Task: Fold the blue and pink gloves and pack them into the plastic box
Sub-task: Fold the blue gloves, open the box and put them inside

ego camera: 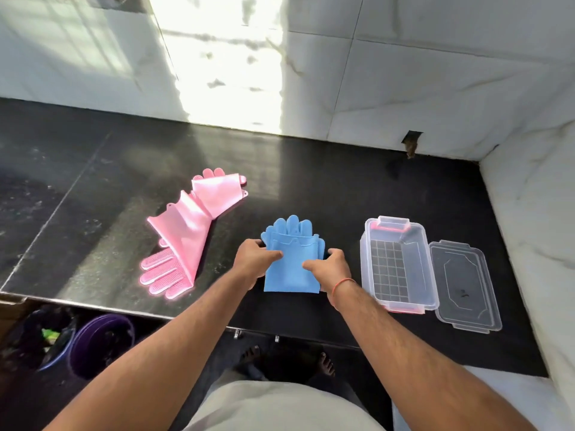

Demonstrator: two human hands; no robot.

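The blue gloves (291,244) are folded into one stacked bundle near the counter's front edge, with their fingers pointing away from me. My left hand (253,259) grips the bundle's left side, thumb on top. On the bundle's right side my right hand (333,267) holds it the same way. Two pink gloves (186,234) lie folded on the counter to the left, one nearer with its ribbed fingers toward me, one farther back. The clear plastic box (401,265) stands open and empty to the right of the blue bundle.
The box's clear lid (463,284) lies flat just right of the box. A black stone counter (326,188) meets white marble walls at the back and right. Below the front edge at left stand a purple bucket (99,343) and a bin.
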